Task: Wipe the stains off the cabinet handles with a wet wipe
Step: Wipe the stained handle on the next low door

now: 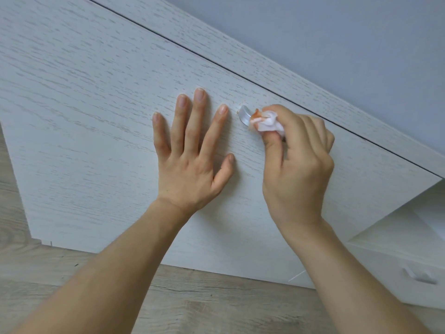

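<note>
A silver metal handle (pixel 244 115) sticks out of a white wood-grain cabinet door (pixel 101 112). My right hand (pixel 298 162) pinches a crumpled white wet wipe (pixel 266 122), marked with orange stains, against the handle's right part. Only the handle's left end shows; the wipe and fingers hide the remainder. Faint orange marks sit on the door just above the handle. My left hand (pixel 190 150) lies flat on the door to the left of the handle, fingers spread and straight.
A second silver handle (pixel 420 276) sits on a lower white drawer front at the bottom right. Wood-look flooring (pixel 216 297) runs below the cabinet. A grey-blue wall (pixel 337 32) fills the upper right.
</note>
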`<action>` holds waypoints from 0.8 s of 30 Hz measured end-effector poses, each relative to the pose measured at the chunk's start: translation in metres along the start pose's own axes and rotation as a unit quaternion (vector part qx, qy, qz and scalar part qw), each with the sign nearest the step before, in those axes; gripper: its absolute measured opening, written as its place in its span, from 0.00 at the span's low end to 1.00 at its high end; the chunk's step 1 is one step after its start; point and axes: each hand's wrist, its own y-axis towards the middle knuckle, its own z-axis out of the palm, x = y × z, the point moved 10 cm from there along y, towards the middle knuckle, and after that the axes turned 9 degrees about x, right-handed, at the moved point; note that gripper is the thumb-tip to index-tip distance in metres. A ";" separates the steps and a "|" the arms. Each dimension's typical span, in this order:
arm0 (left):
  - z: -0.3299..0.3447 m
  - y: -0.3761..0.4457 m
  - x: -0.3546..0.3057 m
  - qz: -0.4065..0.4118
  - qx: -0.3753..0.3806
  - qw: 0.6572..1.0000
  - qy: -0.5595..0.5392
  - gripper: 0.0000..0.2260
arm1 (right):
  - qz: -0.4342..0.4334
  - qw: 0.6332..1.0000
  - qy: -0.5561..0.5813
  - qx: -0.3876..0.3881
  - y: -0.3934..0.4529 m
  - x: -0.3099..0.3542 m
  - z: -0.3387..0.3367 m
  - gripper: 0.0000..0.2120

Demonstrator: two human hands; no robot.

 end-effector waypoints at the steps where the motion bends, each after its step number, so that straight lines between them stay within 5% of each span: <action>1: 0.000 0.000 0.000 0.001 -0.001 1.000 0.001 0.29 | 0.019 1.000 0.022 -0.007 -0.002 -0.007 -0.003 0.12; 10: 0.000 0.000 0.000 0.004 -0.006 1.000 0.002 0.29 | -0.024 0.999 -0.020 -0.020 0.000 0.005 -0.001 0.07; 24: 0.000 -0.001 0.000 0.005 -0.007 1.000 -0.001 0.28 | 0.084 0.994 0.044 -0.050 -0.005 -0.004 -0.008 0.06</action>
